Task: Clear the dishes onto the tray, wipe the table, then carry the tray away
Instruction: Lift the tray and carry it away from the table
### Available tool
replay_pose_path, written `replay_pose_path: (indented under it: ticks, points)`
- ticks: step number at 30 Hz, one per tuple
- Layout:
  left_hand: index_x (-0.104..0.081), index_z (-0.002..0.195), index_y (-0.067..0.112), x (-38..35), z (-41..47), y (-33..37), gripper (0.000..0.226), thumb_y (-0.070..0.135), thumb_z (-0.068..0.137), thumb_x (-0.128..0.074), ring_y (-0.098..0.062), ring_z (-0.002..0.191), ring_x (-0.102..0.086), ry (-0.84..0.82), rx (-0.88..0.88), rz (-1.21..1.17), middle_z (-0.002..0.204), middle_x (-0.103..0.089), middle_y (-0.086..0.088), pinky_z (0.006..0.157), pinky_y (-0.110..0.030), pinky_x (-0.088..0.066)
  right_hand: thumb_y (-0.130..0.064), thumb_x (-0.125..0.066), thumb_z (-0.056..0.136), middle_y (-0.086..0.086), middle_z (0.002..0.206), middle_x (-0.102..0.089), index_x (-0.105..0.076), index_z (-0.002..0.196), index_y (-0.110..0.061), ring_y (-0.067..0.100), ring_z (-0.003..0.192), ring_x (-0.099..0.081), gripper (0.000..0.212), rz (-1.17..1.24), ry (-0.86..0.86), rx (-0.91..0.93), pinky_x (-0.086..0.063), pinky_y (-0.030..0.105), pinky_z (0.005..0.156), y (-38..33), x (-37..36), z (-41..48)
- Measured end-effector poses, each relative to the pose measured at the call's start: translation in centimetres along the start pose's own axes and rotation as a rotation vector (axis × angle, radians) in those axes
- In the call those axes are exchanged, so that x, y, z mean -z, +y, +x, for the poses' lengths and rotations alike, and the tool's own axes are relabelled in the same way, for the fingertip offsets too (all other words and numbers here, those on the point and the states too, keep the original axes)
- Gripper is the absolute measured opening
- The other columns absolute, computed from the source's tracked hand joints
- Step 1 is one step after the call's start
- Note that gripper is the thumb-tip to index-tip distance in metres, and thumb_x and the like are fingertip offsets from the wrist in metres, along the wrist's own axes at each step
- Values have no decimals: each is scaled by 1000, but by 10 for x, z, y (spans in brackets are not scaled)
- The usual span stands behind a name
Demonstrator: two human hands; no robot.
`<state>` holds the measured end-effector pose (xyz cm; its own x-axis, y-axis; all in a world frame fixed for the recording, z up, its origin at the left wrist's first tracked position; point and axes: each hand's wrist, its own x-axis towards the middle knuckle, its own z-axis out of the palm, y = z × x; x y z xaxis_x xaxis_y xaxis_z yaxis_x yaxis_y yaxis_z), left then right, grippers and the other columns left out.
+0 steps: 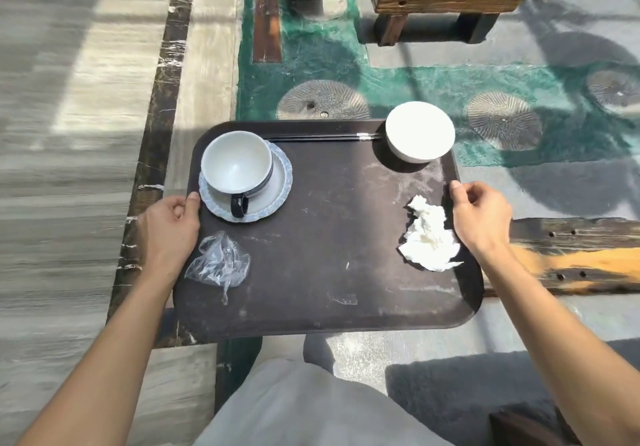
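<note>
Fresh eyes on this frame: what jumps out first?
A dark tray fills the middle, gripped at its side edges by the left hand and right hand and carried above the floor. A cup on a saucer sits at the far left corner, a white bowl at the far right, chopsticks between them. A crumpled napkin lies by the right hand.

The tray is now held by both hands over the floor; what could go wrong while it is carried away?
1. The white bowl stands at the far right corner of the tray, over the rim; a tilt might drop it.
2. The cup rests loose on its saucer and might slide.
3. The crumpled napkin and plastic wrapper are light; wind might lift them.
</note>
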<state>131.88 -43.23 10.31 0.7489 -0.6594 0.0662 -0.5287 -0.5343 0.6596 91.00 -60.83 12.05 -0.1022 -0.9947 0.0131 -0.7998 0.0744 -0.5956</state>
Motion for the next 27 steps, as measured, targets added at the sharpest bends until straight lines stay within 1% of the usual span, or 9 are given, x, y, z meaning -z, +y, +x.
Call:
replay_pose_path:
  ticks: [2,5,7,10,14,16,21,25,27]
  points:
    - [-67,76,4,-7,40,5,43,39,97,-55,-41,66,-53,-25,-3,-1,56,-53,-20,66,-39,-40,-39,-51,99,16,86,-73,-70,89,-8,36,81,-64,38,-11,1,-7,-41,35,72,-18,-16,27]
    - [-71,83,7,-17,93,18,38,38,97,-56,-34,65,-53,-46,-9,-28,51,-49,-7,69,-37,-40,-39,-50,100,12,78,-68,-68,85,-9,33,77,-61,38,-12,1,-30,-34,31,69,-42,-35,65]
    - [-69,79,5,-25,130,26,40,38,97,-55,-35,66,-53,-55,-16,-39,53,-50,-11,67,-36,-37,-40,-50,100,7,75,-64,-67,84,-11,32,78,-61,37,-1,7,-52,-36,32,70,-59,-47,91]
    - [-65,73,2,-38,177,37,46,41,95,-54,-41,68,-55,-52,-39,-28,59,-55,-22,68,-42,-43,-40,-50,99,6,77,-64,-66,85,-13,28,78,-58,35,7,3,-69,-42,35,75,-82,-59,124]
    - [-68,75,5,-60,237,59,41,37,97,-56,-39,67,-55,-66,-42,-27,56,-53,-15,67,-37,-39,-39,-51,99,5,77,-63,-63,82,-15,26,77,-55,31,14,12,-94,-35,30,72,-106,-75,176]
    - [-67,75,6,-76,267,68,40,37,97,-55,-38,67,-55,-76,-51,-28,54,-52,-12,69,-36,-38,-38,-52,99,4,78,-64,-64,82,-15,26,77,-55,32,19,16,-96,-35,30,72,-115,-86,209]
    - [-66,73,7,-122,339,100,43,41,96,-54,-39,65,-55,-73,-65,-7,50,-49,-5,72,-42,-45,-39,-52,99,2,77,-62,-64,82,-15,25,78,-54,31,8,16,-77,-34,30,73,-131,-110,299]
    - [-67,75,5,-155,395,136,45,42,96,-54,-39,66,-56,-50,-41,-25,55,-55,-16,73,-42,-47,-38,-51,99,3,74,-61,-67,84,-11,28,77,-54,36,-2,4,-60,-32,31,72,-149,-121,379]
    - [-68,78,4,-173,425,156,44,42,96,-54,-39,68,-57,-40,-33,-30,59,-59,-20,73,-40,-45,-38,-51,99,8,77,-67,-69,84,-11,31,79,-58,37,-2,13,-48,-33,32,71,-161,-124,420]
